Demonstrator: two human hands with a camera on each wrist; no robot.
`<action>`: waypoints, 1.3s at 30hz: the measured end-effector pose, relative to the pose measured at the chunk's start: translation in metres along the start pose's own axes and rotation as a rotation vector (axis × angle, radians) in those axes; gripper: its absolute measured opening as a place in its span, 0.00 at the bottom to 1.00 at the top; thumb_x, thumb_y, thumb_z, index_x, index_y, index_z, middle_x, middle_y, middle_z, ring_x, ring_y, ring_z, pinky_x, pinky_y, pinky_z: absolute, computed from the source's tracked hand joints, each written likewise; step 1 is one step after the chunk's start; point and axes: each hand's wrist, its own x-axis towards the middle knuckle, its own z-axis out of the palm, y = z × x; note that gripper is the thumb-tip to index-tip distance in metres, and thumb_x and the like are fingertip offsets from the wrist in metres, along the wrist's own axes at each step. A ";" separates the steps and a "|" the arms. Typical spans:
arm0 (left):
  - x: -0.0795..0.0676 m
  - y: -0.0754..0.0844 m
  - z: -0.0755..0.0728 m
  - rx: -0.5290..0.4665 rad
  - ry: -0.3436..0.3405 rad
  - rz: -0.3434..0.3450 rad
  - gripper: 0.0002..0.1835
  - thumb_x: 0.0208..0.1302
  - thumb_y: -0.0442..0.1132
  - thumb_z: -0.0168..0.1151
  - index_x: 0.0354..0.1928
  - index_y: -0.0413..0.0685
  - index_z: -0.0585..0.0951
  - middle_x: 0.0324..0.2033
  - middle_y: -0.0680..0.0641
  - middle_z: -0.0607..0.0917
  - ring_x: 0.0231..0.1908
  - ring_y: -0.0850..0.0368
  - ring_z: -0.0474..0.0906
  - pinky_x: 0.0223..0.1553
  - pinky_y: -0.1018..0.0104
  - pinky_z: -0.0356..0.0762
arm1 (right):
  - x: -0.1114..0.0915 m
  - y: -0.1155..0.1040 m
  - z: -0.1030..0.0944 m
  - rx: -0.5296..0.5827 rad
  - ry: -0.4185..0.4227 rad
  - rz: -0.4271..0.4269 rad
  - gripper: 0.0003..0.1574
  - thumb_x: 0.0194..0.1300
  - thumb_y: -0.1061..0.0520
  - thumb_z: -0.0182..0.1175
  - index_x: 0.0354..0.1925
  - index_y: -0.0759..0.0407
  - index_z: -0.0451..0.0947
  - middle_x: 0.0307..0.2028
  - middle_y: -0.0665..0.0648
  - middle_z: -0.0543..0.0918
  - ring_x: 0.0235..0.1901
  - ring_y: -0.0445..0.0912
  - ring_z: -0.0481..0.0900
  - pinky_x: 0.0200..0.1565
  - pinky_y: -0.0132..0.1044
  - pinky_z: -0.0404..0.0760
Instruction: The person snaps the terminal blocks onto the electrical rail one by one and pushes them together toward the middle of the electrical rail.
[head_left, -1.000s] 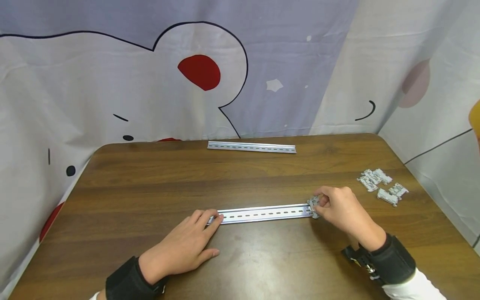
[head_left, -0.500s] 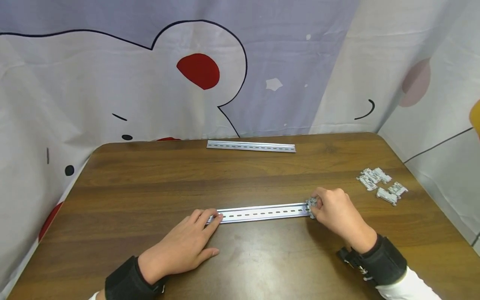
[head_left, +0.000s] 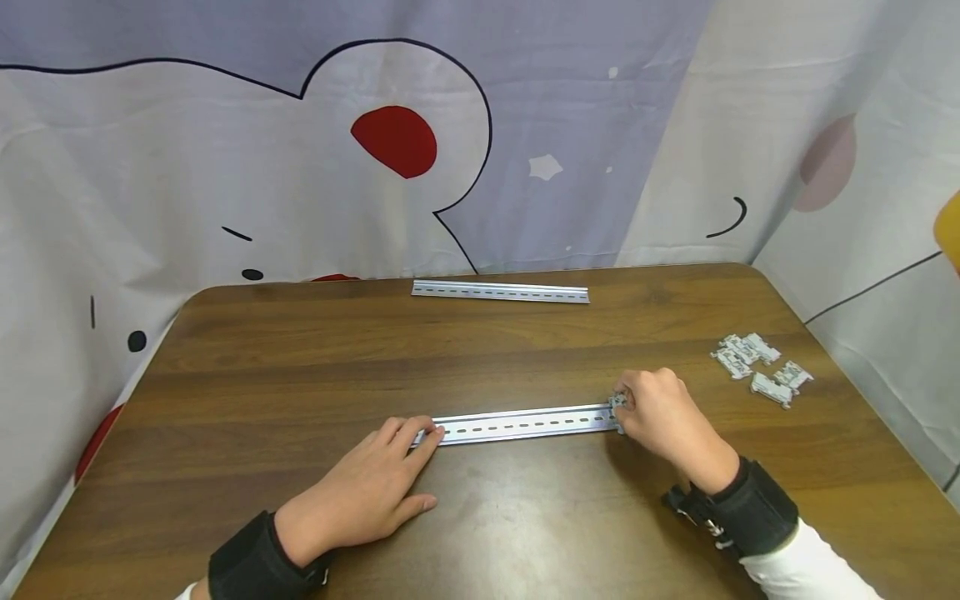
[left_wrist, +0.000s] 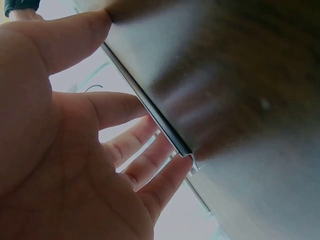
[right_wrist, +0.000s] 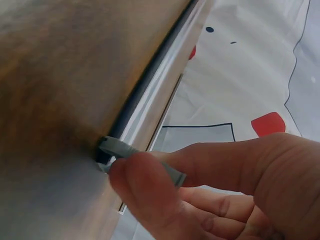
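Observation:
A slotted silver DIN rail [head_left: 517, 425] lies across the middle of the table. My left hand [head_left: 360, 492] rests its fingertips on the rail's left end, thumb apart on the tabletop; the left wrist view shows the fingers extended over the rail edge [left_wrist: 170, 135]. At the rail's right end, my right hand [head_left: 666, 419] pinches a small grey terminal block [head_left: 617, 402] between thumb and index finger. In the right wrist view this thin block [right_wrist: 117, 146] sits across the end of the rail, partly hidden by the thumb.
Another DIN rail [head_left: 500, 291] lies near the table's back edge. Several loose terminal blocks [head_left: 742, 354] are grouped at the right side of the wooden table [head_left: 300, 350]. A printed curtain [head_left: 570, 167] hangs behind.
My right hand and wrist have shifted slightly left with the terminal block, staying at the rail's right end. The left hand holds its place on the rail.

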 end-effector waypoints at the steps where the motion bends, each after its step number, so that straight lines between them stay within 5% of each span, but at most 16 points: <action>1: 0.000 0.000 0.000 0.001 0.001 0.001 0.38 0.69 0.60 0.55 0.71 0.42 0.65 0.67 0.41 0.63 0.63 0.47 0.62 0.60 0.51 0.67 | 0.001 0.000 0.000 0.002 -0.009 0.002 0.10 0.45 0.70 0.63 0.31 0.67 0.84 0.14 0.46 0.70 0.16 0.39 0.64 0.21 0.35 0.68; 20: 0.000 0.000 -0.003 0.012 0.004 -0.002 0.38 0.69 0.59 0.55 0.71 0.41 0.65 0.67 0.41 0.63 0.63 0.46 0.63 0.59 0.51 0.69 | 0.008 0.002 -0.004 0.087 -0.103 0.042 0.13 0.48 0.69 0.66 0.36 0.70 0.83 0.11 0.44 0.73 0.11 0.35 0.72 0.24 0.36 0.75; 30: 0.001 0.001 0.000 -0.003 -0.006 -0.006 0.38 0.69 0.59 0.54 0.72 0.41 0.64 0.68 0.41 0.63 0.63 0.46 0.62 0.60 0.51 0.68 | 0.010 0.001 -0.006 0.051 -0.126 0.046 0.13 0.48 0.67 0.66 0.37 0.69 0.83 0.09 0.41 0.73 0.13 0.35 0.73 0.31 0.47 0.81; 39: 0.001 0.000 0.001 -0.004 -0.011 -0.007 0.38 0.69 0.60 0.54 0.72 0.42 0.64 0.68 0.42 0.63 0.63 0.48 0.62 0.60 0.52 0.68 | 0.008 0.004 -0.019 0.133 -0.234 0.058 0.17 0.59 0.58 0.68 0.43 0.69 0.83 0.20 0.46 0.83 0.18 0.36 0.76 0.24 0.34 0.73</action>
